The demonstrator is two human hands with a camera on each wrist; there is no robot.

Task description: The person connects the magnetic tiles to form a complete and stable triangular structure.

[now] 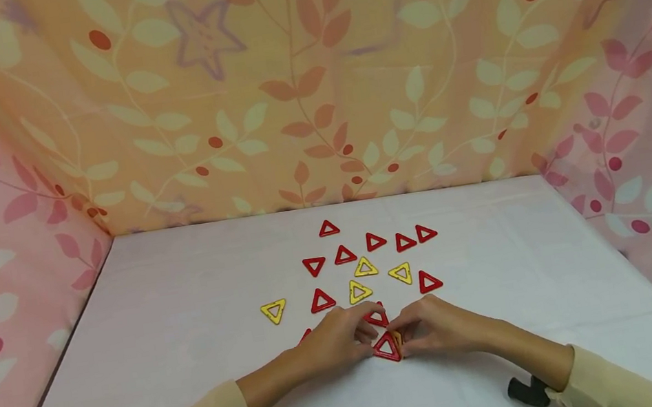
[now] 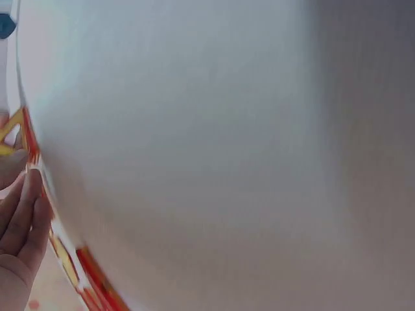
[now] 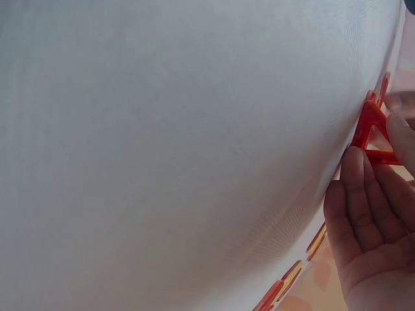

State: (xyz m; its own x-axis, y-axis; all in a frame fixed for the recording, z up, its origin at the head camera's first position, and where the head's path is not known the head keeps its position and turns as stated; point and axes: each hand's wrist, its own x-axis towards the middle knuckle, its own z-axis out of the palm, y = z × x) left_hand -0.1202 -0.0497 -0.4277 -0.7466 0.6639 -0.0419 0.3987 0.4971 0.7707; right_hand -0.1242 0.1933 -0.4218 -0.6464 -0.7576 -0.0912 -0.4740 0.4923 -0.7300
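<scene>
Low at the centre of the head view, my left hand (image 1: 338, 336) pinches the left corner of a red magnetic triangle tile (image 1: 388, 356). My right hand (image 1: 440, 324) pinches a yellow-orange triangle tile (image 1: 399, 340) that stands against the red one's right side, partly behind it. The right wrist view shows a red frame (image 3: 382, 157) at the right fingertips. In the left wrist view, a yellow tile (image 2: 8, 149) with a red edge shows beyond the left fingers. Just past my hands lies another red triangle (image 1: 383, 320), partly covered by the left fingers.
Several red triangles (image 1: 346, 260) and yellow triangles (image 1: 361, 298) lie flat on the white tabletop (image 1: 175, 287) beyond my hands. One more red tile (image 1: 305, 335) peeks out behind the left wrist. Patterned cloth (image 1: 315, 128) walls in the back and sides.
</scene>
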